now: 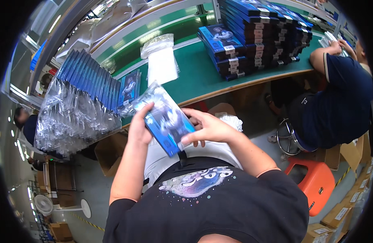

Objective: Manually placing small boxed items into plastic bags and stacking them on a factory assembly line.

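Observation:
A flat blue box with a picture on its face is held tilted in front of my body, partly inside a clear plastic bag whose loose end sticks out at the far left. My left hand grips the box's left edge, thumb on top. On the other side my right hand holds the right edge, its thumb near the close corner and its fingers partly under the box. The picture is slightly blurred.
Bagged blue boxes stand in a row at the left of the green table. Clear bags lie mid-table. Tall stacks of blue boxes rise at the right. A co-worker sits at the far right, near an orange stool.

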Available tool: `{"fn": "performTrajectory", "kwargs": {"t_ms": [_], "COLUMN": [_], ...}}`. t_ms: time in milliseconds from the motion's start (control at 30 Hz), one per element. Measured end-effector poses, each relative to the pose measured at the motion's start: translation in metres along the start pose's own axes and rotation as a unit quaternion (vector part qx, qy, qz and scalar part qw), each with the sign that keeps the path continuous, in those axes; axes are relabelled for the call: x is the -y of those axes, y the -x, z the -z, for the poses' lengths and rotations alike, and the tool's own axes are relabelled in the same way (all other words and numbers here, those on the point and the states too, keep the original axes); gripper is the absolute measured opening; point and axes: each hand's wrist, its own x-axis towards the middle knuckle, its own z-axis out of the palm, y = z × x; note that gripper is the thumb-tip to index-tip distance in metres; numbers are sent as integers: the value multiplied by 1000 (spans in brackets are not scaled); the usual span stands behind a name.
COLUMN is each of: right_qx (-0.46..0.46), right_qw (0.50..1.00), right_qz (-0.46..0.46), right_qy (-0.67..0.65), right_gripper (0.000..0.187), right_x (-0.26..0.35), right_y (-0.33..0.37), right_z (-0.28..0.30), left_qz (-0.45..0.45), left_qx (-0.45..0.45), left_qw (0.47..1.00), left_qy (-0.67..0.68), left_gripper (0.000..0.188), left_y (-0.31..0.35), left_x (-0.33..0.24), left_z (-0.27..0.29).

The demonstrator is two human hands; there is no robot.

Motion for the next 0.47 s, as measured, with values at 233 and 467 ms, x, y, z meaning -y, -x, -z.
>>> {"fn": "performTrajectory", "kwargs": {"t_ms": [233, 467], "right_qx": [-240, -267], "right_qw": [880, 772], "right_qz": [371, 548], "right_qy": [173, 181], "right_gripper": [83, 24], "right_x": [26, 66], "right_y": [-3, 16], "right_z": [32, 19], "left_qz": [49, 50], "left_qx": [211, 325], "left_qw": [975, 937], "left_qy": [-46, -114], "left_gripper": [39, 63], "left_y": [30, 64], "left_x": [27, 10], "left_z": [-87, -59]}}
